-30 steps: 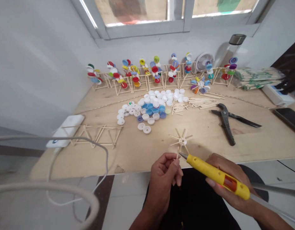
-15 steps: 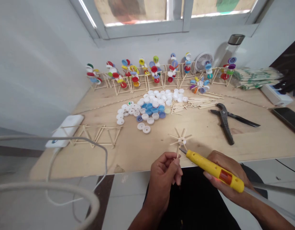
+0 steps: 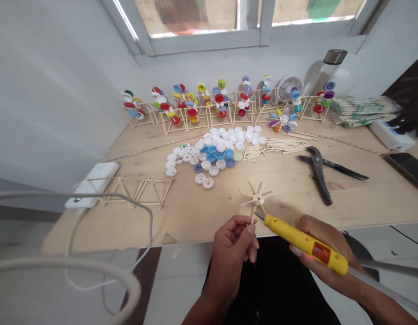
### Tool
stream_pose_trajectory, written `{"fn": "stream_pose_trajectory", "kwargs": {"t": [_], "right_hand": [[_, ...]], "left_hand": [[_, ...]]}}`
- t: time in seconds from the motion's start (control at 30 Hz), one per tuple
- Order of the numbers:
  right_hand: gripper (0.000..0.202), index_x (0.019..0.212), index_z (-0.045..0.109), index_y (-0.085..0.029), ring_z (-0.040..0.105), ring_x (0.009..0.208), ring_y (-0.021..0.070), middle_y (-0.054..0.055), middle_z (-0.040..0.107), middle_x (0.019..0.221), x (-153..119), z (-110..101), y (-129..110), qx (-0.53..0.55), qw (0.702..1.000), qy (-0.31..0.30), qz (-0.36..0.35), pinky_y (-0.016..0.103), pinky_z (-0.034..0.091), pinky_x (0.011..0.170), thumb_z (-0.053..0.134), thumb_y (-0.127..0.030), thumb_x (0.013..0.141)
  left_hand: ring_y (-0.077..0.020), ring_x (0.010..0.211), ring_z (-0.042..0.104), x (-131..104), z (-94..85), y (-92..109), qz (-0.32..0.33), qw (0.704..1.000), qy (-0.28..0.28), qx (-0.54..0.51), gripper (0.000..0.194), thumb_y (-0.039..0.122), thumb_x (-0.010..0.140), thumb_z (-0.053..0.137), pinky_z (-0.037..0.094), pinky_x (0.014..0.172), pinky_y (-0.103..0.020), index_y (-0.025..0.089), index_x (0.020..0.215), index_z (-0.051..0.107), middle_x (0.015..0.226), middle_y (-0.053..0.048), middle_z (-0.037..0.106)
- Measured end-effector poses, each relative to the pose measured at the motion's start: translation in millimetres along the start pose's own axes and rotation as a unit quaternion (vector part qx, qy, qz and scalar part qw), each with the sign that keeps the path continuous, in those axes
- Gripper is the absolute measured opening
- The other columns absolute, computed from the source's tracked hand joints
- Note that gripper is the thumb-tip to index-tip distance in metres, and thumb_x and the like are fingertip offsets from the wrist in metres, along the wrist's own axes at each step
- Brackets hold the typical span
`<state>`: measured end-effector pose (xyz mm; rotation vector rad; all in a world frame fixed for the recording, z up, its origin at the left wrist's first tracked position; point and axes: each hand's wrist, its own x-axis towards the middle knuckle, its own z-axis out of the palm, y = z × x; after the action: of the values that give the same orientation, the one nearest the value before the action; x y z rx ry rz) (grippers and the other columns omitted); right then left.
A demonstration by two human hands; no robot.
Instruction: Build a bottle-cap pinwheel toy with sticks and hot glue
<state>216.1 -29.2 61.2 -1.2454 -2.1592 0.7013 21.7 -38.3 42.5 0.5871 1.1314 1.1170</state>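
Between thumb and fingers, my left hand (image 3: pixel 234 246) pinches a thin wooden stick (image 3: pixel 252 215) at the table's front edge. My right hand (image 3: pixel 326 250) is wrapped round a yellow glue gun (image 3: pixel 302 241) with a reddish window and a cord behind it. The gun's dark tip touches or nearly touches the stick. Just beyond the fingers, a white hub (image 3: pixel 258 199) with sticks spread out like spokes lies on the table. Whether the pinched stick is joined to this hub is too small to tell.
Bottle caps (image 3: pixel 217 153) lie mid-table, with cut sticks (image 3: pixel 285 145) and pliers (image 3: pixel 319 174) to their right. Stick frames with coloured cap wheels (image 3: pixel 219 97) line the wall. At the left are a stick frame (image 3: pixel 137 194), a white power strip (image 3: pixel 93 185) and loose cables.
The glue gun and my right hand have shifted very slightly right and down. My left hand is almost unmoved, still pinching the stick.
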Motion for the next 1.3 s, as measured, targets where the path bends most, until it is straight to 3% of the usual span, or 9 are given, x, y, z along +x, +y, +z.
{"fn": "stream_pose_trajectory", "kwargs": {"t": [0.67,0.77,0.87,0.97,1.07,1.17,1.3], "right_hand": [[0.017,0.074,0.047,-0.022,0.049,0.055,0.0118,-0.002,0.051,0.064,-1.4,-6.2,0.5,0.007,1.000,-0.008,-0.025,0.025,0.037,0.049,0.051,-0.031,0.088],[0.014,0.076,0.049,-0.024,0.052,0.057,0.0138,0.000,0.055,0.067,-3.1,-12.7,1.7,0.001,1.000,0.017,-0.011,0.026,0.041,0.051,0.052,-0.032,0.087],[0.013,0.081,0.052,-0.025,0.054,0.057,0.0159,0.000,0.057,0.070,-5.0,-21.4,6.7,-0.046,0.996,0.081,0.016,0.028,0.041,0.050,0.053,-0.037,0.086],[0.016,0.086,0.053,-0.025,0.057,0.063,0.0181,0.002,0.058,0.077,-6.1,-32.5,23.8,-0.142,0.976,0.157,0.058,0.029,0.042,0.053,0.052,-0.041,0.086],[0.018,0.092,0.053,-0.023,0.059,0.072,0.0204,0.004,0.058,0.083,-5.2,-45.7,55.5,-0.238,0.943,0.217,0.079,0.030,0.043,0.061,0.051,-0.041,0.086],[0.015,0.093,0.050,-0.023,0.058,0.079,0.0239,0.007,0.059,0.085,-2.9,-60.1,93.1,-0.325,0.913,0.238,0.065,0.033,0.043,0.070,0.050,-0.036,0.087],[0.011,0.095,0.050,-0.021,0.055,0.079,0.0275,0.013,0.062,0.086,1.2,-74.1,126.9,-0.450,0.868,0.190,0.083,0.036,0.039,0.069,0.047,-0.029,0.088]], "left_hand": [[-0.0046,0.038,0.041,-1.6,-0.1,0.9,-0.003,1.000,-0.004,-0.006,0.020,0.033,0.078,0.065,0.030,0.040,-0.017,0.015,0.084,0.061,0.051,0.004,0.056],[-0.0050,0.038,0.041,-1.7,0.8,2.2,-0.013,1.000,-0.002,-0.012,0.021,0.034,0.077,0.066,0.029,0.039,-0.018,0.015,0.084,0.061,0.050,0.004,0.056],[-0.0052,0.038,0.041,-1.2,1.0,2.7,-0.023,1.000,-0.004,-0.019,0.021,0.033,0.076,0.066,0.028,0.040,-0.018,0.015,0.085,0.062,0.051,0.003,0.057],[-0.0055,0.039,0.041,-1.0,0.3,0.9,-0.032,0.999,-0.015,-0.028,0.021,0.033,0.077,0.065,0.027,0.040,-0.019,0.014,0.085,0.062,0.052,0.003,0.057],[-0.0061,0.039,0.043,-1.7,-0.2,-2.1,-0.042,0.998,-0.025,-0.031,0.021,0.034,0.077,0.065,0.028,0.040,-0.019,0.015,0.086,0.062,0.053,0.002,0.057],[-0.0062,0.039,0.044,-3.3,1.0,-3.6,-0.049,0.998,-0.024,-0.035,0.022,0.034,0.076,0.066,0.029,0.041,-0.019,0.014,0.086,0.062,0.054,0.002,0.058],[-0.0059,0.039,0.044,-4.9,4.9,-3.1,-0.055,0.997,-0.030,-0.035,0.022,0.033,0.076,0.066,0.029,0.041,-0.019,0.014,0.085,0.062,0.054,0.001,0.059]]}}
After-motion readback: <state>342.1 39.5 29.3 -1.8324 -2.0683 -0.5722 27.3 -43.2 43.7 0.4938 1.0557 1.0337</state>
